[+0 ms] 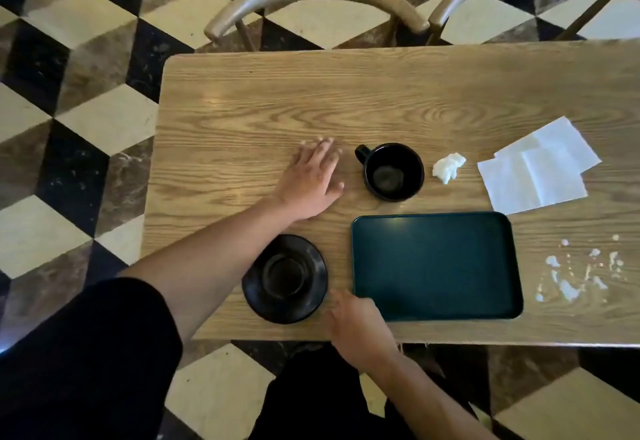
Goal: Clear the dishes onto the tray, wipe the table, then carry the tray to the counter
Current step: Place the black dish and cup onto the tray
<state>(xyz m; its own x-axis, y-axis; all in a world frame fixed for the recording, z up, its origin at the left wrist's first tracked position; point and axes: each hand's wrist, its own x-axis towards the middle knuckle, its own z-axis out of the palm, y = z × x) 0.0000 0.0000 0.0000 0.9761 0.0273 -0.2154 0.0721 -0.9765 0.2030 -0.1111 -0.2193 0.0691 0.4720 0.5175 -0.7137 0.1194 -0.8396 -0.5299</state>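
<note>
Head view: left hand (309, 180), grip released, lies flat on the counter (242, 100) beside a black cup (393, 171); right hand (358, 325) pinches the empty tray's (436, 266) corner. Saucer (284, 278) nearby. Cup looks rigid, breakable; best taken by handle.

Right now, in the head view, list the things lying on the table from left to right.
Black round saucer → black ceramic cup → crumpled white tissue → flat white paper napkins → white crumbs and spill. The dark green rectangular tray overlaps several, so it is left out.
</note>
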